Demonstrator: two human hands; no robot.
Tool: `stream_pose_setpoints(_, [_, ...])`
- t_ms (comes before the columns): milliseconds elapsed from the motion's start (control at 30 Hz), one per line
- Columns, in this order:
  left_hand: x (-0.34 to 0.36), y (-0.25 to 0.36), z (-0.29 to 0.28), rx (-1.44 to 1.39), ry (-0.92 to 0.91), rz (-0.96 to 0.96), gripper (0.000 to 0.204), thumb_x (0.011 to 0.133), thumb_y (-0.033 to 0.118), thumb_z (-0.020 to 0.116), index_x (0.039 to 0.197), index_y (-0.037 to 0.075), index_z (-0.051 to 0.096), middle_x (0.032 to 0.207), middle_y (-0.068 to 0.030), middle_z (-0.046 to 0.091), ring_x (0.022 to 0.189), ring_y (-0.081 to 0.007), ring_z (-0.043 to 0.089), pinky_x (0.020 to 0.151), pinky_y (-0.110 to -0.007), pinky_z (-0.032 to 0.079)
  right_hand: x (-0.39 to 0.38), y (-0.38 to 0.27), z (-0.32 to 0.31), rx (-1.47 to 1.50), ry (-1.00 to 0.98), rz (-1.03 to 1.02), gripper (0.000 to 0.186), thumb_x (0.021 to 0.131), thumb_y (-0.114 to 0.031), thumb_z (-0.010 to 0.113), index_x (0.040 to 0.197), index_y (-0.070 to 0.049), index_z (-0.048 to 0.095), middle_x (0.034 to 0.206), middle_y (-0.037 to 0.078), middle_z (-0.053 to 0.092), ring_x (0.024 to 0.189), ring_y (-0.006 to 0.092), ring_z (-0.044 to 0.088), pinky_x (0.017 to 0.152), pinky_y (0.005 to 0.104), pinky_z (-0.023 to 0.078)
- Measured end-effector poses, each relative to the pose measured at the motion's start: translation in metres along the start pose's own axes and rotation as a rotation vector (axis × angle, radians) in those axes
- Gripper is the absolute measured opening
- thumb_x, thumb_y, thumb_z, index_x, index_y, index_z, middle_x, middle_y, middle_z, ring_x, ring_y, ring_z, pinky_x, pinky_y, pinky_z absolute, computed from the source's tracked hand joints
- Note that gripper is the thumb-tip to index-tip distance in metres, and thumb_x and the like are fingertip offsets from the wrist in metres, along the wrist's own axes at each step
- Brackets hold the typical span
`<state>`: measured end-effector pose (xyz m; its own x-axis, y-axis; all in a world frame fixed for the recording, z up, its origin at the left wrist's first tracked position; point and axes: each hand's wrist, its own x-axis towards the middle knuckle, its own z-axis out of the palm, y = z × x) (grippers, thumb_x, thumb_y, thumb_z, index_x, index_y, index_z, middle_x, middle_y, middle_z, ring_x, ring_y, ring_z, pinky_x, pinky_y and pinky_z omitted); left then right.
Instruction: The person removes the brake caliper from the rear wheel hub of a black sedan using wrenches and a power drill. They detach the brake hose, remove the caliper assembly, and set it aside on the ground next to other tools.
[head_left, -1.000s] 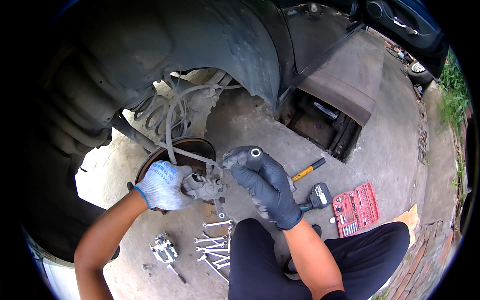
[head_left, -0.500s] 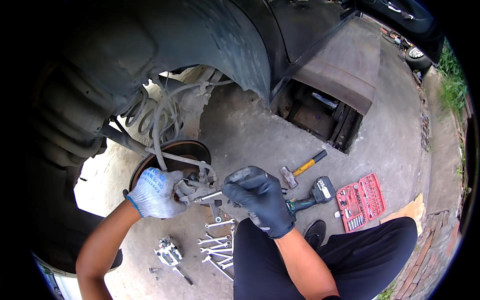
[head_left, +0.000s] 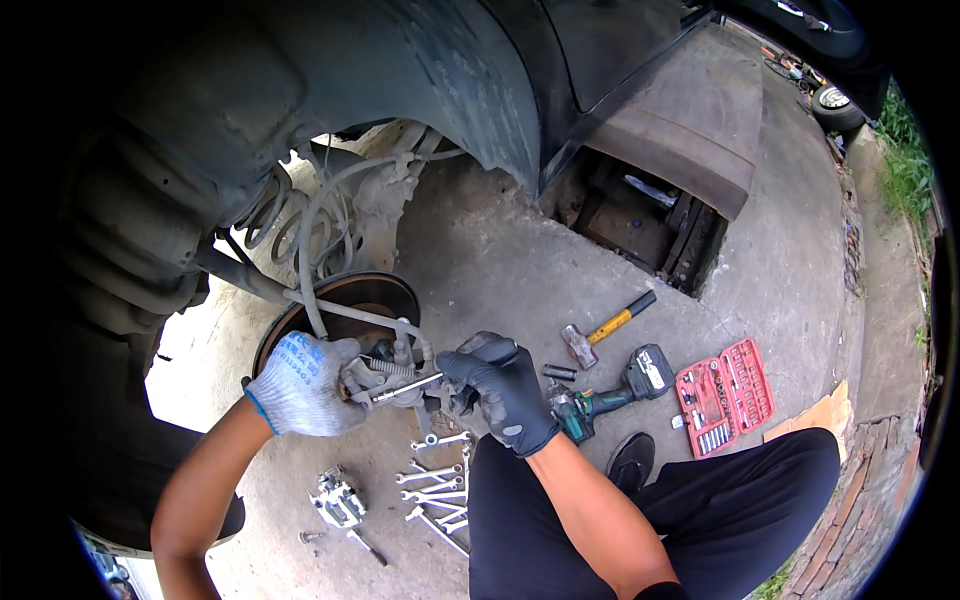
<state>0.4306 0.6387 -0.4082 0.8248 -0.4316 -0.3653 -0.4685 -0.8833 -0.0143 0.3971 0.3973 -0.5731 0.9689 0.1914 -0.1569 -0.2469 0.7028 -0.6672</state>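
My left hand [head_left: 305, 385], in a pale knit glove, is closed around the edge of a greasy brake caliper [head_left: 392, 368] with a coil spring on it. The caliper sits in front of a rusty brake drum or disc [head_left: 372, 290], beneath the wheel arch. My right hand [head_left: 502, 390], in a black glove, pinches a slim silver metal rod [head_left: 410, 387]. Its far end lies against the caliper, near my left fingertips. Whether that rod is a wrench or a pin I cannot tell. The fingertips of my left hand are partly hidden behind the caliper.
Several wrenches [head_left: 436, 490] and a silver metal assembly [head_left: 338, 500] lie on the concrete. Right of my hands are a cordless impact wrench [head_left: 605, 402], a black socket [head_left: 558, 372], a hammer [head_left: 608, 330] and a red socket case [head_left: 738, 385]. Beyond opens a floor pit [head_left: 640, 225].
My right hand has shifted slightly left, and the silver rod now slants across the caliper with more of it showing. My left hand keeps its hold. The view has shifted a little.
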Motion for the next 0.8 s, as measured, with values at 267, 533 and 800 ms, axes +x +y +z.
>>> stream_pose_setpoints(267, [0.002,-0.005,-0.002,-0.059,-0.047,0.039,0.083,0.075,0.032,0.087,0.154,0.012,0.071,0.094,-0.0154,0.081,0.080,-0.0312,0.079,0.078,-0.040,0.066,0.051,-0.008,0.024,-0.058,-0.142,-0.073,0.017,0.091,-0.005,0.089,0.084,-0.003,0.074,0.076,0.004,0.070,0.072,0.0135,0.069,0.067,0.0314,0.054])
stream_pose_setpoints(533, [0.003,0.005,-0.008,-0.030,-0.073,-0.024,0.088,0.075,0.029,0.088,0.160,0.012,0.068,0.081,-0.0118,0.077,0.072,-0.0261,0.077,0.073,-0.036,0.065,0.082,-0.023,0.026,-0.231,-0.275,-0.081,0.017,0.087,-0.010,0.089,0.081,-0.001,0.077,0.080,0.006,0.074,0.071,0.0144,0.068,0.068,0.0314,0.053])
stream_pose_setpoints(800, [-0.001,0.005,-0.002,-0.042,-0.001,-0.038,0.078,0.079,0.044,0.085,0.151,0.017,0.072,0.092,-0.0215,0.080,0.084,-0.0415,0.080,0.080,-0.047,0.067,-0.037,-0.006,0.036,0.153,0.098,-0.381,0.013,0.105,0.006,0.076,0.095,-0.003,0.074,0.081,0.004,0.067,0.075,0.0106,0.063,0.068,0.0294,0.053])
